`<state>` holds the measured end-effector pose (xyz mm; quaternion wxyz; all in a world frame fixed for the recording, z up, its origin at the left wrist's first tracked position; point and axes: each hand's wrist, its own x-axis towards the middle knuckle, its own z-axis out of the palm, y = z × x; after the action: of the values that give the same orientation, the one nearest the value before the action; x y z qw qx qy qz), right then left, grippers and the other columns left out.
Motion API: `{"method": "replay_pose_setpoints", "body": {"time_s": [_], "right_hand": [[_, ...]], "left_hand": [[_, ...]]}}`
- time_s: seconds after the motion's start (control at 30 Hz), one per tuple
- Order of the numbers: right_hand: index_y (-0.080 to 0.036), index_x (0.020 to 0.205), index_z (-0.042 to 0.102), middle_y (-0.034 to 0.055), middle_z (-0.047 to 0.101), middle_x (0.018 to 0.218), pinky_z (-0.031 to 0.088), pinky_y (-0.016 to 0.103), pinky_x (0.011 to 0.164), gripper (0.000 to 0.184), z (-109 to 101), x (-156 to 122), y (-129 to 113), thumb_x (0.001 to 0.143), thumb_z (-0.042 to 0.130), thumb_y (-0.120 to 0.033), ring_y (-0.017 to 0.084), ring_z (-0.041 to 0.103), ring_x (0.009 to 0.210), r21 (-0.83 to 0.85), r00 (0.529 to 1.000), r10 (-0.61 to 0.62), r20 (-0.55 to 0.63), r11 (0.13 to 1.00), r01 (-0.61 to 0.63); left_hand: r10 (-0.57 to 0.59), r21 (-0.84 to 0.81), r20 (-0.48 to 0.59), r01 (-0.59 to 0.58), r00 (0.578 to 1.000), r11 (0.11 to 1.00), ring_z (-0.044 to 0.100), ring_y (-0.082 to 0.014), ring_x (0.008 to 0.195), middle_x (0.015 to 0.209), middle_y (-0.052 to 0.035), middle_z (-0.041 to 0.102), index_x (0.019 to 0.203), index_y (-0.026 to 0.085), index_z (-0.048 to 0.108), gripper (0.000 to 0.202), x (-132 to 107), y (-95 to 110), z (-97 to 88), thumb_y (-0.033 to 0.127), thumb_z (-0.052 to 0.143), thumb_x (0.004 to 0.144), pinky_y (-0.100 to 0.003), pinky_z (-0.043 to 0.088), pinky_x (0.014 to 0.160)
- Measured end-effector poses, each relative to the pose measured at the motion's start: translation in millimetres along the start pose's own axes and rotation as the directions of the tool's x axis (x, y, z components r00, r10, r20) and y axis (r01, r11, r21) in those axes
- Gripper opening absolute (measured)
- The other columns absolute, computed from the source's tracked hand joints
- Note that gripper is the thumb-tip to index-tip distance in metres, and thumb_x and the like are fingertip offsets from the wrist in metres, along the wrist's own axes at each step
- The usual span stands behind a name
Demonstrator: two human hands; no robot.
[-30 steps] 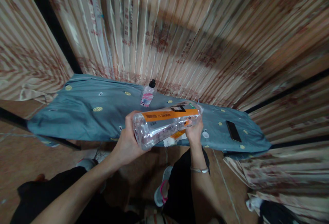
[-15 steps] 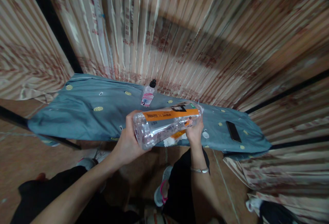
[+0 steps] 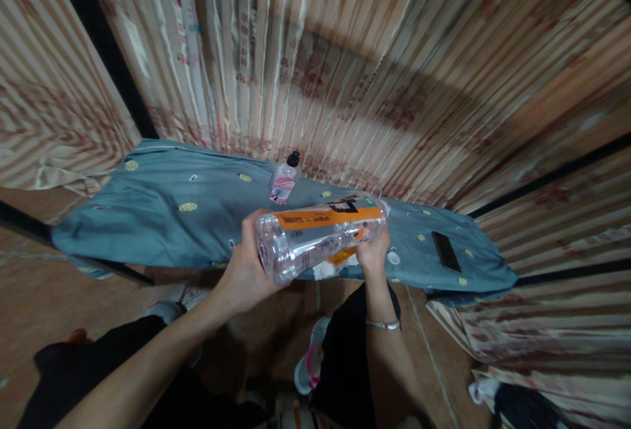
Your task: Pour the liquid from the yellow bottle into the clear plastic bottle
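Observation:
A large clear plastic bottle [image 3: 323, 235] with an orange and silver label lies sideways in the air above the cloth-covered table. My left hand [image 3: 246, 268] is closed round its base end, the thumb on top and the other fingers hidden beneath. At the other end, my right hand [image 3: 373, 251] grips the bottle near its neck, its fingers mostly out of sight behind it. Below the bottle, close to my right hand, white crumpled paper [image 3: 325, 270] and an orange piece [image 3: 341, 256] lie at the table's front edge. A round white cap-like disc [image 3: 393, 258] is just right of my right hand.
A small clear bottle [image 3: 284, 182] with a black cap and pink label is on the blue-grey tablecloth [image 3: 211, 186] behind my left hand. A black phone [image 3: 446, 251] lies toward the right end. Pleated curtains [image 3: 335, 74] and dark poles [image 3: 108, 54] surround the table.
Almost nothing differs. Both hands keep their hold on the large bottle, and the whole view has shifted very slightly.

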<state>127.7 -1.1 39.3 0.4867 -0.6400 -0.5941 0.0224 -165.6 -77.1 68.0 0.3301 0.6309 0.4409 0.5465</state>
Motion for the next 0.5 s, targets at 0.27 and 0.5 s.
{"method": "replay_pose_setpoints", "body": {"time_s": [0.27,0.5], "right_hand": [[-0.016,0.146,0.064,0.0184,0.082,0.123,0.068,0.056,0.100,0.061,0.4,-0.2,2.1,0.090,0.063,-0.041,0.038,0.082,0.114,-0.009,1.000,0.005,0.003,1.000,-0.005],[-0.017,0.142,0.066,0.0170,0.083,0.117,0.068,0.054,0.096,0.057,0.5,-0.4,3.2,0.090,0.063,-0.040,0.037,0.082,0.109,-0.022,1.000,-0.005,-0.008,1.000,0.005]], "left_hand": [[-0.028,-0.020,0.009,0.029,1.000,0.999,0.089,-0.0355,0.091,0.113,-0.0070,0.084,0.151,0.031,0.037,0.097,0.0,0.0,0.2,0.044,0.092,0.072,-0.049,0.073,0.077],[-0.002,-0.019,0.006,0.003,1.000,1.000,0.090,-0.0373,0.091,0.113,-0.0087,0.085,0.149,0.033,0.036,0.096,0.8,2.2,0.4,0.044,0.093,0.073,-0.050,0.074,0.075]]}}
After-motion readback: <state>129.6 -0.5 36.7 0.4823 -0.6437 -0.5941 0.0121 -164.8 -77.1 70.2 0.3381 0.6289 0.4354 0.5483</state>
